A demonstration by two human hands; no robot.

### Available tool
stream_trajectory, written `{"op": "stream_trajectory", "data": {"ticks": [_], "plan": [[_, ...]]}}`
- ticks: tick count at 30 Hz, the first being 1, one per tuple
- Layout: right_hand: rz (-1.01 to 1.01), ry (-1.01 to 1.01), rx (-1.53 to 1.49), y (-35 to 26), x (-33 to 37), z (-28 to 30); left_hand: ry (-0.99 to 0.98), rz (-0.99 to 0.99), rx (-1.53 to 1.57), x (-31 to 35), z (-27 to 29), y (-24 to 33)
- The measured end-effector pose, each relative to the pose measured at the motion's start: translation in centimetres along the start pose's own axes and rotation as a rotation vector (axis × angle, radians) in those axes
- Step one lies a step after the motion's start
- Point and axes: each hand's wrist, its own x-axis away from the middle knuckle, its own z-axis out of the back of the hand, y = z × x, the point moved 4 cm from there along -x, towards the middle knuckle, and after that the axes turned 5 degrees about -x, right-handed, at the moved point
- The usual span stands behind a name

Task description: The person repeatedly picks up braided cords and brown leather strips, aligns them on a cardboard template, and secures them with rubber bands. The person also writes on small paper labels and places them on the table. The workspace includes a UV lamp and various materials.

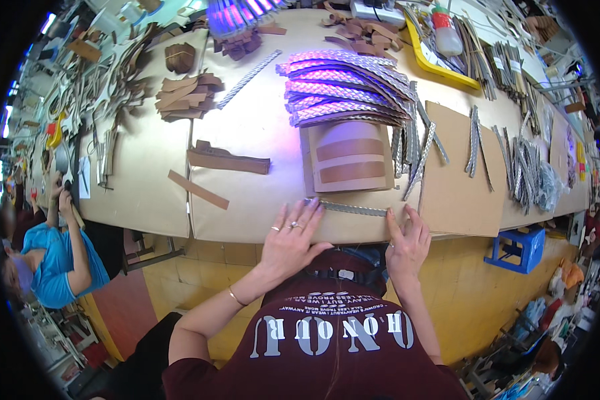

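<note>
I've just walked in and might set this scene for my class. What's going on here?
A person has a narrow grey strip at the near edge of a table, the left hand at one end and the right hand at the other. Just beyond it, a pile of braided strips rests on a cardboard-coloured block. Brown pieces lie to the left. Farther left, another person in blue sits at the table.

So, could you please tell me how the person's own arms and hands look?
Short, dark maroon sleeves leave the forearms bare. The ungloved left hand wears two rings, with a thin gold-coloured bracelet on that arm. The right hand, also ungloved, shows one ring.
</note>
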Motion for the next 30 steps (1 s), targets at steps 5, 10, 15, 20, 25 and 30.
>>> {"op": "stream_trajectory", "data": {"ticks": [5, 10, 15, 20, 25, 30], "plan": [[0.000, 0.030, -0.101, 0.1, -0.5, 0.6, 0.143, 0.008, 0.112, 0.7, 0.7, -2.2], [0.044, 0.102, -0.278, -1.6, -1.5, 0.8, 0.420, 0.154, 0.162, 2.1, 2.7, -4.7], [0.061, 0.004, -0.384, -2.7, -2.2, -1.1, 0.439, 0.090, 0.185, 2.0, 3.1, -2.0], [0.268, 0.021, -0.368, -2.7, -3.3, 0.6, 0.551, -0.031, 0.232, 0.1, 5.2, 0.9], [-0.288, -0.195, -1.330, -2.9, -4.6, 5.3, 0.550, 0.167, 0.919, -2.8, 9.6, -0.6], [-0.283, -0.152, -1.387, -5.4, -10.9, 7.0, 0.426, 0.246, 1.535, -9.3, 11.9, -2.7]]}}
